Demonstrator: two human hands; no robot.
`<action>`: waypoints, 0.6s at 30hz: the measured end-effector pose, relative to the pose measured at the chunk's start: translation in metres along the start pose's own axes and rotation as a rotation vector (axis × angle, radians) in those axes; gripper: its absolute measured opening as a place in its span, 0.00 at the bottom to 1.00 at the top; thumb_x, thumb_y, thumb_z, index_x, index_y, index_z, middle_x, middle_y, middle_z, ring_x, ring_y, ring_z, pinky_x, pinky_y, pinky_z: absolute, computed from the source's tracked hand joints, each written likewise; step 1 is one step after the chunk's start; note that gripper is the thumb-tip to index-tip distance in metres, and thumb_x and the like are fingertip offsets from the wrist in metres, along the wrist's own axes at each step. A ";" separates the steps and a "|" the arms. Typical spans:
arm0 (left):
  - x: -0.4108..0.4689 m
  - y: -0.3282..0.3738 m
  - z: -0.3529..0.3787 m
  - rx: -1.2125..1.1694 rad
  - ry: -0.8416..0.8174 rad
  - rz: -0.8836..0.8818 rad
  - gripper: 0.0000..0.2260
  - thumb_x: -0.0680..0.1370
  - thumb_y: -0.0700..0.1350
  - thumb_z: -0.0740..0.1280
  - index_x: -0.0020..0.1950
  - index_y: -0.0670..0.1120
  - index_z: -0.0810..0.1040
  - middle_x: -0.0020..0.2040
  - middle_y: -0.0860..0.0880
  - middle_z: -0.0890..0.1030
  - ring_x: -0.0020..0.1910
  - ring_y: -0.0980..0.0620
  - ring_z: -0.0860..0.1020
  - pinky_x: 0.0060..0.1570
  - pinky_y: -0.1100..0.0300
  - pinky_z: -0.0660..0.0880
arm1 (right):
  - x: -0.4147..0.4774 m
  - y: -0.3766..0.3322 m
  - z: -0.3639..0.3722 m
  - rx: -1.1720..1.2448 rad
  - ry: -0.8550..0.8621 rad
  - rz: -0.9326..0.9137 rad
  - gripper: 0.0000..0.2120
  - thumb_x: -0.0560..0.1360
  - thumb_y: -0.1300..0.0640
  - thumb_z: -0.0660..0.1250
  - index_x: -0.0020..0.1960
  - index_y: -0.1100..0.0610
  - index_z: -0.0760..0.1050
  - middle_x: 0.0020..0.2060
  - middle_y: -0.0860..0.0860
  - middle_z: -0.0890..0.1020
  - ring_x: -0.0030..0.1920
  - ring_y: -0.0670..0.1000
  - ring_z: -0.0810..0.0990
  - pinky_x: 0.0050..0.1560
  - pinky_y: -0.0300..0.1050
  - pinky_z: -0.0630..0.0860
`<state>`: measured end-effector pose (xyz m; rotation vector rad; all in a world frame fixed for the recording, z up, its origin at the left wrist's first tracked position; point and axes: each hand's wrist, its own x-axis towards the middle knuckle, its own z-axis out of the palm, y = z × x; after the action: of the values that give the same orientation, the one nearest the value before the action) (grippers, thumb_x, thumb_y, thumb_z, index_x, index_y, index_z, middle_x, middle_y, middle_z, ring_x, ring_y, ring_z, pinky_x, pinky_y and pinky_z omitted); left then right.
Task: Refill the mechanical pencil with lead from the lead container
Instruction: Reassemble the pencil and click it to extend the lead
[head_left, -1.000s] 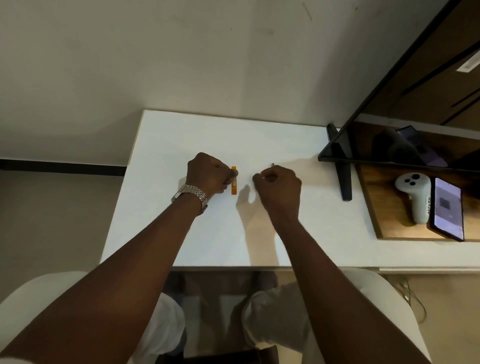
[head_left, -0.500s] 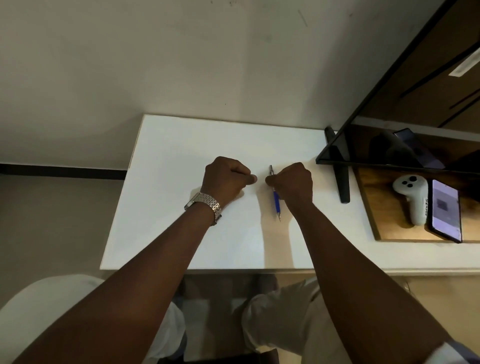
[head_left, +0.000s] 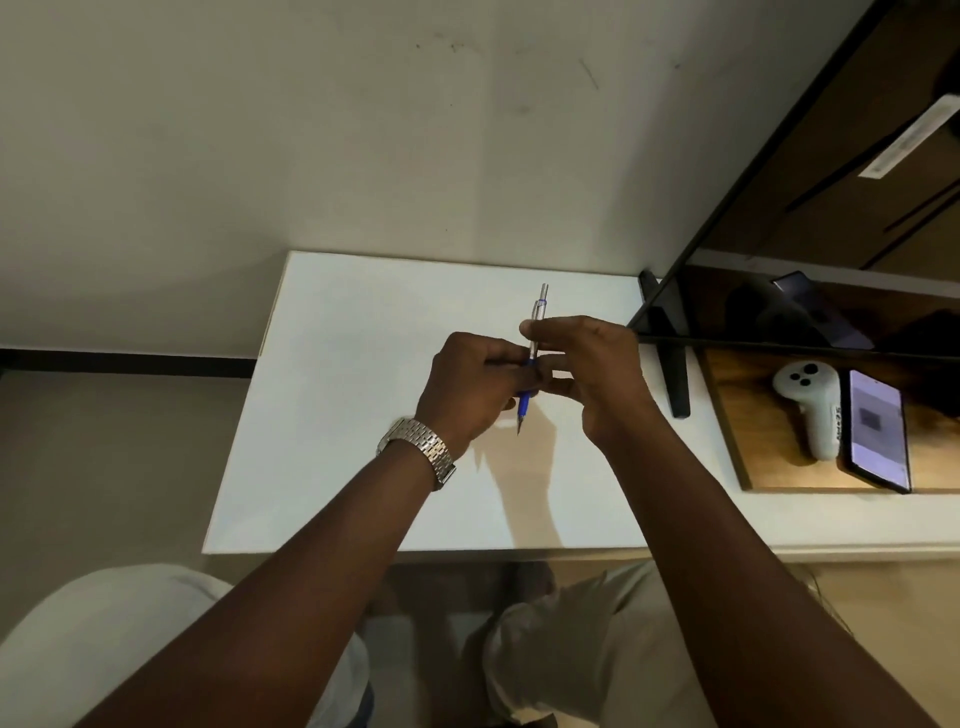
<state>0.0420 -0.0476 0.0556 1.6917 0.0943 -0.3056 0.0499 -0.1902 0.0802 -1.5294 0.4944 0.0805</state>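
Fingers of both hands pinch mechanical pencil (head_left: 535, 332) mid-table (head_left: 337, 415), edges well apart.

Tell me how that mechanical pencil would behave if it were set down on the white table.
The mechanical pencil looks slim and round-barrelled, so on the flat white table it would probably roll, though any clip may stop it. It stays straight held between the left hand and right hand, so likely stiff. Its fine tip looks fragile if dropped.
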 end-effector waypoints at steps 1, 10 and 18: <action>-0.002 0.003 -0.002 -0.029 -0.014 0.008 0.06 0.75 0.40 0.78 0.51 0.43 0.89 0.42 0.42 0.90 0.45 0.44 0.89 0.52 0.49 0.86 | -0.002 -0.004 -0.001 -0.017 -0.006 -0.018 0.06 0.70 0.57 0.79 0.45 0.57 0.88 0.39 0.51 0.88 0.39 0.51 0.85 0.38 0.43 0.83; -0.027 0.063 -0.022 -0.189 -0.145 0.176 0.08 0.78 0.42 0.75 0.57 0.46 0.89 0.49 0.46 0.90 0.49 0.51 0.89 0.55 0.60 0.83 | -0.040 -0.077 0.004 0.009 -0.216 -0.298 0.14 0.84 0.47 0.62 0.53 0.54 0.83 0.47 0.52 0.89 0.51 0.50 0.88 0.48 0.47 0.83; -0.039 0.121 -0.038 -0.286 -0.202 0.338 0.06 0.79 0.41 0.74 0.54 0.44 0.88 0.45 0.46 0.90 0.46 0.48 0.90 0.49 0.58 0.85 | -0.072 -0.142 0.013 0.251 -0.298 -0.292 0.21 0.88 0.47 0.54 0.58 0.58 0.81 0.34 0.49 0.79 0.36 0.49 0.83 0.41 0.44 0.81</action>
<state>0.0386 -0.0235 0.1865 1.3566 -0.2836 -0.1960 0.0387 -0.1678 0.2377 -1.3002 0.0393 0.0179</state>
